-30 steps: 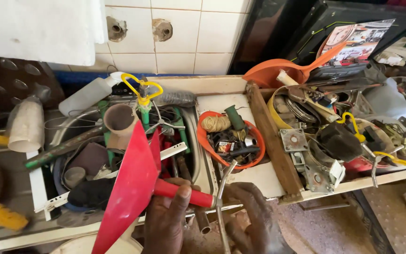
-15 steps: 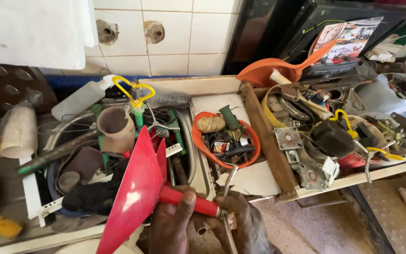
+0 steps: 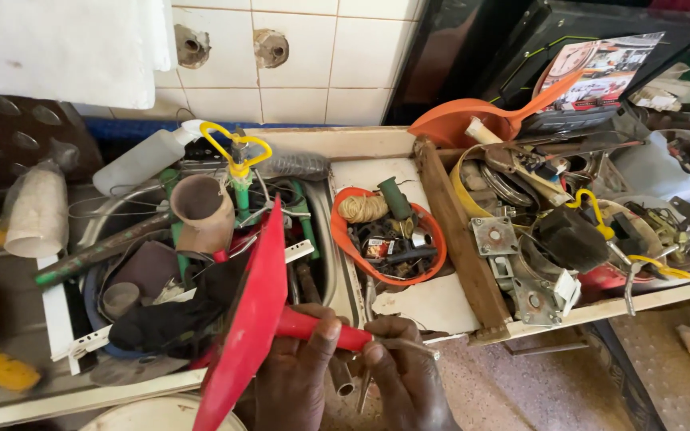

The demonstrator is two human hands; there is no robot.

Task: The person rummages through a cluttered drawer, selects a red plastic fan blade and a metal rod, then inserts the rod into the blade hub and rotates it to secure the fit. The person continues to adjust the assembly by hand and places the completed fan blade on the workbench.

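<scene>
Gripping a red funnel [image 3: 253, 319] at the near edge of the cluttered worktop [image 3: 433, 307], with the left hand [image 3: 301, 371] wrapping its fingers [image 3: 321, 331] over the funnel's red spout, thumb and fingers clamped around it. Tilting the funnel's wide cone down and to the left, rim edge-on, spout pointing right between both hands. Pinching with the right hand [image 3: 405, 371] just right of the spout tip, fingertips closed together on a thin metal piece [image 3: 409, 345] touching the spout's end; impossible to tell what kind of piece. Lying just beyond the hands, farther off, an orange bowl [image 3: 389, 231] holding a ball of twine [image 3: 363, 208] and a green spool [image 3: 397, 198]. Standing to the left of the funnel, a brown pipe fitting [image 3: 199, 211] and a yellow-handled tool [image 3: 237, 152]. Resting at the far right, an orange scoop [image 3: 473, 116].
</scene>
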